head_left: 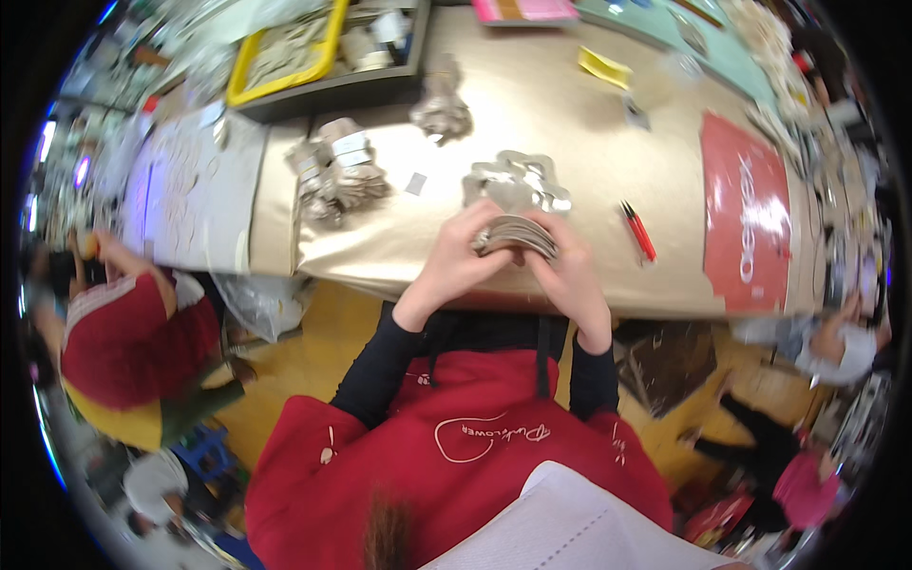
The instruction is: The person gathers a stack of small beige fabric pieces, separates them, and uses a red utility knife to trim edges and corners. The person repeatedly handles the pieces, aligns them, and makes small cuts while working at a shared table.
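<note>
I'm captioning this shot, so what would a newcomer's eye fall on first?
Probably the curved stack of thin greyish-beige pieces held between the left hand and right hand near the picture's centre. The bright red garment with white lettering, filling the lower middle, competes with it. After those, the flat red sheet at right and the yellow rectangular tray at upper left would likely stand out.

The pile of pieces (513,176) is set on the desk (665,157). Just before it, a stack (515,231) is held between 2 hands (458,258). To its left, a card (416,183) is placed, then bundles (350,169); behind it to the left, a tray (351,93) and basket (283,88) are set. To its right, a tool (639,236) is laid, then a sheet (746,218).
</note>
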The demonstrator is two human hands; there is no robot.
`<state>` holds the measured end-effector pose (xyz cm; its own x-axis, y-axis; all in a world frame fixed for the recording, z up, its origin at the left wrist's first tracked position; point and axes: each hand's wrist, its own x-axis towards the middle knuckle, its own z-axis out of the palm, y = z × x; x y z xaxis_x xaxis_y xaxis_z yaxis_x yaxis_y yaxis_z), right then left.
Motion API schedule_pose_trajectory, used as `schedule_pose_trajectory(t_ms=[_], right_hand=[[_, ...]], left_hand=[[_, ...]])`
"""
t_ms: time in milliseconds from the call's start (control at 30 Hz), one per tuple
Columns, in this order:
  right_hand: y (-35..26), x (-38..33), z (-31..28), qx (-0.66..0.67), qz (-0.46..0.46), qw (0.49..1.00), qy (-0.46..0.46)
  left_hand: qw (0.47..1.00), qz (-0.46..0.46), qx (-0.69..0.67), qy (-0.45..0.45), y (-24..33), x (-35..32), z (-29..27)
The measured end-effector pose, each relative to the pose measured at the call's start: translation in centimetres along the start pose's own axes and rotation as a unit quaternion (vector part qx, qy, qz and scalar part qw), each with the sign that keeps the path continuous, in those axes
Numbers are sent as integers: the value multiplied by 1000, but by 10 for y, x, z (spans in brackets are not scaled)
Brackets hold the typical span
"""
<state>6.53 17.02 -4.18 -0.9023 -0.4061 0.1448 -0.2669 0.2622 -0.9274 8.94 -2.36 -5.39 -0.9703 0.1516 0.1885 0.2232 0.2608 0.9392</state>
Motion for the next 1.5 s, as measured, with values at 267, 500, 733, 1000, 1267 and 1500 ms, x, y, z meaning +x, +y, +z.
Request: schedule_pose_trajectory(t_ms=[267,500,733,1000,1267,1500], right_hand=[[-24,-18,-4,-4,49,999,-6],[-51,43,53,39,-30,995,-84],[-81,74,119,26,-103,983,-153],[-95,76,143,20,-137,972,-187],[-96,71,132,22,-154,972,-176],[-94,69,108,22,-165,974,-154]], left_hand=[[991,55,-121,-7,8,-11,13],[986,10,-165,20,43,-19,-38],[955,35,-47,291,71,-52,-56],[958,21,-190,212,62,-59,-85],[908,-27,-366,201,43,-37,-60],[899,-29,-390,196,68,-40,-49]])
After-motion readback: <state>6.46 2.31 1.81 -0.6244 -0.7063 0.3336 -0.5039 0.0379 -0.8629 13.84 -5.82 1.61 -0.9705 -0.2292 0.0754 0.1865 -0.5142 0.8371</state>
